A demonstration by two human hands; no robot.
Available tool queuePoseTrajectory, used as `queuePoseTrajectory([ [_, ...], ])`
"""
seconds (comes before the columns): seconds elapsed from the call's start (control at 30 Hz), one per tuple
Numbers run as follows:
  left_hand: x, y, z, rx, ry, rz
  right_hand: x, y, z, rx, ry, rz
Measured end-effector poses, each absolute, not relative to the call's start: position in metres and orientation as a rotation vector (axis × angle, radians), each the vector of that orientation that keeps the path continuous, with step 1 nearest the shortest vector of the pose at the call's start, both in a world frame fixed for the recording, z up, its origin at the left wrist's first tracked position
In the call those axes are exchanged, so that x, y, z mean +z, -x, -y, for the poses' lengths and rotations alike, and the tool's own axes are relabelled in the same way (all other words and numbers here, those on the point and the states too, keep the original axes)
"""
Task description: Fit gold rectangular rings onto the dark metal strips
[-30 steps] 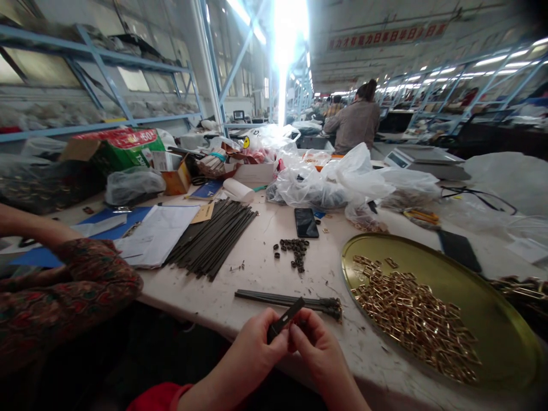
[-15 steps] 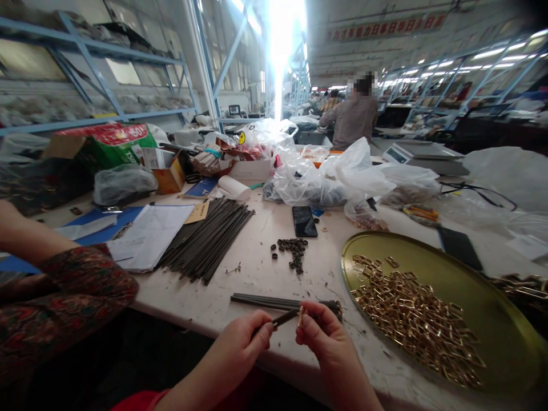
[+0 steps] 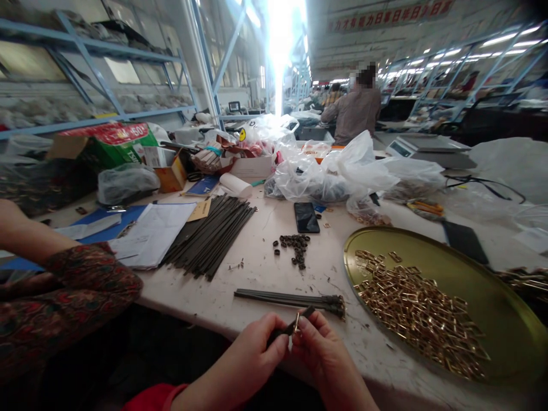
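A: What is the left hand (image 3: 266, 341) doing?
B: It is closed, gripping a flat, dark strip of strap (image 3: 307, 313) between thumb and fingers, just above the table's near edge.

A: And the right hand (image 3: 317, 342)?
B: Its thumb and fingers pinch a small gold-coloured metal buckle (image 3: 297, 321), right beside the left hand's fingertips. The strap's end shows past the buckle; whether it runs through the frame, I cannot tell.

A: What lies nearest them?
B: Just beyond, a neat bundle of slim dark straps (image 3: 278, 298) lies crosswise on the pale tabletop (image 3: 184, 302), with gold metal at its right end.

A: Where are the other buckles?
B: In a heap of gold rectangular buckles (image 3: 419, 311) on the round, olive-gold metal tray (image 3: 509, 342), to the right of the hands.

A: Anything farther back?
B: A cluster of small dark rings (image 3: 295, 245), with a black phone (image 3: 306, 217) behind it. Left of those, long dark strips (image 3: 214, 240) lie fanned out beside white papers (image 3: 158, 231).

A: Who is at the left?
B: A co-worker, whose patterned sleeve (image 3: 94, 285) rests near the papers.
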State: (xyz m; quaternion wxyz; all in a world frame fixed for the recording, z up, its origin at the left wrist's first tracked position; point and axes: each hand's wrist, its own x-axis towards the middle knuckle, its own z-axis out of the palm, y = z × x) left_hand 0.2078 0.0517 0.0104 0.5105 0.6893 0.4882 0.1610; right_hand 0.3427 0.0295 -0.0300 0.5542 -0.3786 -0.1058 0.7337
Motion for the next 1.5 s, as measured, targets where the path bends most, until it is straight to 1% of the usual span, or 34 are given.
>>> queuePoseTrajectory([
  [0.2,0.008,-0.208,-0.048,0.462,-1.596,-1.126,-0.034,-0.338,-0.021,1.676,0.98,0.44],
  [0.27,0.007,-0.208,-0.047,0.463,-1.571,-1.113,-0.037,-0.337,-0.019,1.61,1.049,0.533],
  [0.5,0.004,-0.21,-0.042,0.475,-1.461,-1.138,-0.043,-0.342,-0.012,1.091,1.358,1.016],
  [0.6,0.0,-0.209,-0.041,0.497,-1.344,-1.116,-0.036,-0.345,-0.005,0.872,1.339,1.168],
  [0.67,-0.002,-0.207,-0.041,0.497,-1.306,-1.115,-0.029,-0.348,-0.002,0.833,1.275,1.256],
  [0.73,-0.002,-0.206,-0.041,0.483,-1.303,-1.137,-0.024,-0.353,-0.002,0.913,1.215,1.354],
  [0.8,-0.002,-0.205,-0.041,0.468,-1.308,-1.168,-0.022,-0.358,-0.006,1.08,1.171,1.418],
  [0.93,-0.001,-0.207,-0.041,0.475,-1.307,-1.178,-0.021,-0.367,-0.017,1.319,1.111,1.404],
  [1.13,0.0,-0.211,-0.045,0.427,-1.356,-1.207,-0.023,-0.372,-0.024,1.342,1.121,1.446],
  [1.2,0.001,-0.212,-0.047,0.412,-1.338,-1.215,-0.027,-0.374,-0.027,1.408,1.115,1.421],
  [1.3,0.0,-0.213,-0.048,0.407,-1.289,-1.203,-0.031,-0.377,-0.031,1.558,1.05,1.315],
  [1.5,-0.005,-0.213,-0.049,0.413,-1.31,-1.215,-0.031,-0.377,-0.037,1.693,0.965,1.065],
])
